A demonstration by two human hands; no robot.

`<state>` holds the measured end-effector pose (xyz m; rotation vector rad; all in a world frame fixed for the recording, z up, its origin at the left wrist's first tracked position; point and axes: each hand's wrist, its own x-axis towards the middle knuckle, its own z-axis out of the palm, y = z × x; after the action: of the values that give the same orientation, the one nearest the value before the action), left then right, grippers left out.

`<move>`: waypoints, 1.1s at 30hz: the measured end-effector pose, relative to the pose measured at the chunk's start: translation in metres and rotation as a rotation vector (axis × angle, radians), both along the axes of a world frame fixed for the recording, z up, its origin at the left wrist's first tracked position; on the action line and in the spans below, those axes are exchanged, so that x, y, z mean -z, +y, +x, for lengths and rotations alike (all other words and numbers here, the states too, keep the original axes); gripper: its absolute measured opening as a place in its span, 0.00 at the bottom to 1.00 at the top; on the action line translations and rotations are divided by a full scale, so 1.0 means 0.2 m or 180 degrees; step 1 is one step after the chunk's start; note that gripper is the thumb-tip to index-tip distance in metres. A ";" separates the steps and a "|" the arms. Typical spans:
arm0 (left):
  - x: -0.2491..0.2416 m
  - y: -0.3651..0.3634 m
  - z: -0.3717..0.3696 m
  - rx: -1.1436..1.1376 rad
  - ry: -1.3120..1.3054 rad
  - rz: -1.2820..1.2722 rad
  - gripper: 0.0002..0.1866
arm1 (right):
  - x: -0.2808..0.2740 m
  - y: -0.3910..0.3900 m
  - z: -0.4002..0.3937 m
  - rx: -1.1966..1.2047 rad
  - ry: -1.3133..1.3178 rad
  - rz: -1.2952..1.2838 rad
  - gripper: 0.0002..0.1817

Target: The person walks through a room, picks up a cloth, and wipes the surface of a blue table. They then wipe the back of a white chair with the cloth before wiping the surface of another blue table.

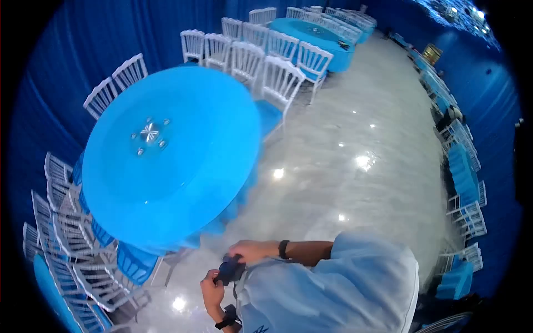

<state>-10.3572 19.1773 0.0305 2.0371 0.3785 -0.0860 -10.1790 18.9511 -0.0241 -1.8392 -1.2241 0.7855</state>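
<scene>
Both of my hands are in front of my light blue shirt (pixel 333 283), close together at a small dark object (pixel 230 271). My right hand (pixel 250 251), with a black band on the wrist, closes over its upper side. Below it, my left hand (pixel 212 289) has bent fingers gripping the object's lower end, and a dark watch or band (pixel 227 316) circles that wrist. Blur and the fingers hide what kind of object it is. The nearest furniture is a round table (pixel 183 205) with a bright blue cloth, just beyond my hands.
Small clear glass-like items (pixel 149 132) stand on the round table. White chairs (pixel 280 83) surround it, with more stacked close at the left (pixel 78 227). Another blue table (pixel 311 30) stands farther back. A shiny pale floor (pixel 355 139) runs between the rows, and blue drapes (pixel 111 33) line the wall.
</scene>
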 end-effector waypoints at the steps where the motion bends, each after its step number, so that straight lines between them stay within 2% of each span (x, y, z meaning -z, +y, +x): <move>1: 0.01 0.07 -0.04 -0.0038 0.0001 -0.0113 0.13 | 0.00 0.07 0.01 -0.0011 0.0071 -0.0095 0.14; 2: 0.03 0.13 -0.07 -0.0075 0.0012 -0.0221 0.10 | -0.01 0.13 0.02 -0.0021 0.0153 -0.0187 0.14; 3: 0.02 0.20 -0.07 -0.0089 0.0450 -0.0302 0.12 | -0.03 0.17 0.04 0.0083 0.0051 -0.0112 0.13; 4: 0.02 0.22 -0.07 -0.0149 0.0250 -0.0644 0.17 | -0.05 0.21 0.04 0.0128 -0.0009 -0.0014 0.13; 5: -0.11 0.23 -0.04 0.0108 0.0164 0.0066 0.19 | -0.10 0.26 0.04 0.0203 0.0031 -0.0144 0.14; 6: -0.11 0.26 -0.01 0.0217 -0.0114 0.0363 0.20 | -0.14 0.27 0.06 0.0285 0.0033 -0.0281 0.14; 7: 0.03 0.31 0.00 0.0222 -0.0292 0.0515 0.18 | -0.01 0.29 0.06 0.0495 -0.0278 0.0171 0.17; 8: 0.07 0.34 0.02 0.0240 0.0015 0.0777 0.17 | -0.09 0.30 0.08 0.0501 -0.0104 -0.0074 0.21; 9: 0.09 0.39 0.04 0.0445 -0.0051 0.1000 0.18 | -0.13 0.32 0.07 0.0571 -0.0292 0.0087 0.21; 11: 0.09 0.49 0.13 0.0755 -0.0078 0.0858 0.19 | -0.21 0.33 0.08 0.0750 -0.0366 -0.0113 0.20; 12: 0.10 0.52 0.14 0.0706 -0.0212 0.0933 0.19 | -0.21 0.33 0.08 0.0851 -0.0484 0.0018 0.18; 14: 0.09 0.56 0.20 0.0662 -0.0523 0.1094 0.19 | -0.23 0.32 0.11 0.0865 -0.0343 -0.0447 0.17; 18: 0.05 0.58 0.30 0.0743 -0.0570 0.0833 0.16 | -0.22 0.32 0.18 0.0990 -0.0153 -0.0137 0.14; 20: 0.11 0.59 0.34 0.0630 -0.0507 0.0135 0.13 | -0.18 0.34 0.22 0.1208 0.0085 0.0084 0.13; 21: 0.17 0.62 0.34 0.0592 -0.0649 0.0018 0.12 | -0.17 0.39 0.25 0.1051 0.0182 0.0286 0.13; 22: 0.26 0.68 0.32 0.0644 -0.0560 0.0589 0.10 | -0.18 0.45 0.25 0.1128 0.0355 -0.0352 0.13; 23: 0.18 0.66 0.39 0.0533 -0.0253 0.0466 0.09 | -0.09 0.46 0.31 0.0966 -0.0387 -0.0294 0.15; 24: 0.24 0.68 0.44 0.0440 0.0046 0.0346 0.09 | -0.07 0.46 0.34 0.1183 0.0296 -0.0077 0.17; 26: 0.17 0.75 0.53 0.0281 -0.0196 0.0650 0.12 | 0.06 0.53 0.43 0.1184 0.0144 -0.0486 0.20; 28: 0.31 0.84 0.61 0.0049 -0.0532 0.0340 0.14 | 0.10 0.57 0.54 0.0814 -0.0142 -0.0757 0.23; 30: 0.24 0.90 0.69 0.0117 0.0128 0.0536 0.16 | 0.29 0.64 0.63 0.0297 0.0094 -0.1350 0.21; 32: 0.18 0.96 0.75 0.0665 0.0763 0.0750 0.18 | 0.34 0.69 0.69 -0.0231 -0.0026 -0.1242 0.20; 33: 0.16 1.01 0.76 0.0917 0.1095 0.0875 0.21 | 0.36 0.72 0.70 -0.0142 -0.0009 -0.1128 0.19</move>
<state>-10.2058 19.3783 -0.0021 2.3423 0.3184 -0.5955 -10.0385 19.0958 -0.0962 -2.0986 -1.1882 1.0807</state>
